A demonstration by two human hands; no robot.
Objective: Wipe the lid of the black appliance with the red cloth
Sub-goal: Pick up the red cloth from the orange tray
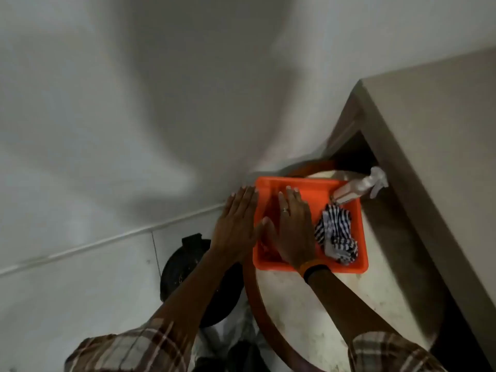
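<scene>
The black appliance point(182, 261) stands on the floor at the lower left, round, with its lid on top; my left forearm hides part of it. An orange tray point(316, 190) sits on a round table. The red cloth point(269, 209) lies in the tray's left half, mostly hidden under my right hand point(294, 226), which rests flat on it with fingers stretched out. My left hand point(236, 224) lies flat along the tray's left edge, thumb reaching over the rim. Neither hand grips anything.
A black-and-white striped cloth point(336, 233) lies in the tray's right half. A clear spray bottle point(359, 186) leans on the tray's far right corner. The table point(308, 304) has a pale top and brown rim. A beige cabinet point(429, 157) stands close on the right, white walls behind.
</scene>
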